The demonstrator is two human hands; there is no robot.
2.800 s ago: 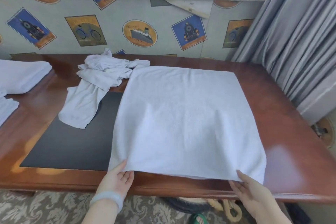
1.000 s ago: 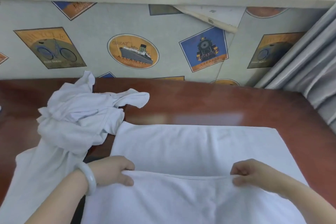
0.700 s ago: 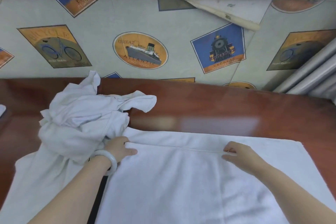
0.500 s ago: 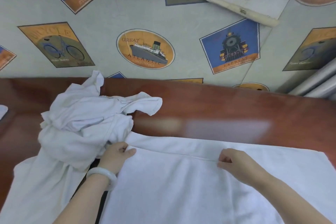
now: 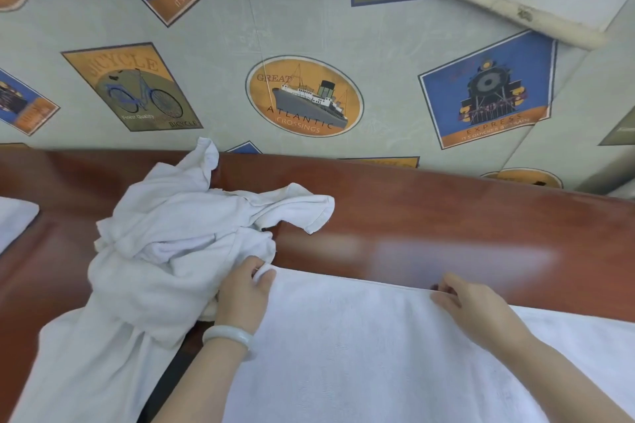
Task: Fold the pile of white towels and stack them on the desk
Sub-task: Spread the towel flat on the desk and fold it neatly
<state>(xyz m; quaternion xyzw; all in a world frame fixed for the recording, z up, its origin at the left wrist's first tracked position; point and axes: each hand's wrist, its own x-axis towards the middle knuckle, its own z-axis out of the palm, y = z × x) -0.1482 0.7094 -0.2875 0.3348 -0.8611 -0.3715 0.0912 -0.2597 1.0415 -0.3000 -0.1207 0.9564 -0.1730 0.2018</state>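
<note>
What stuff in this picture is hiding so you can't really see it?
All in the head view:
- the flat towel: its near and right parts are cut off by the picture's edges.
- the crumpled pile: the towels tangle over each other, so they can't be counted.
- the folded towel: cut by the left edge.
- the dark mat: mostly covered by towels.
- the right hand: its fingertips are tucked at the towel's far edge.

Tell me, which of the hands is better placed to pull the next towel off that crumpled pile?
Probably the left hand: it pinches a corner of the flat towel right against the crumpled pile, while the right hand holds the edge farther away.
</note>
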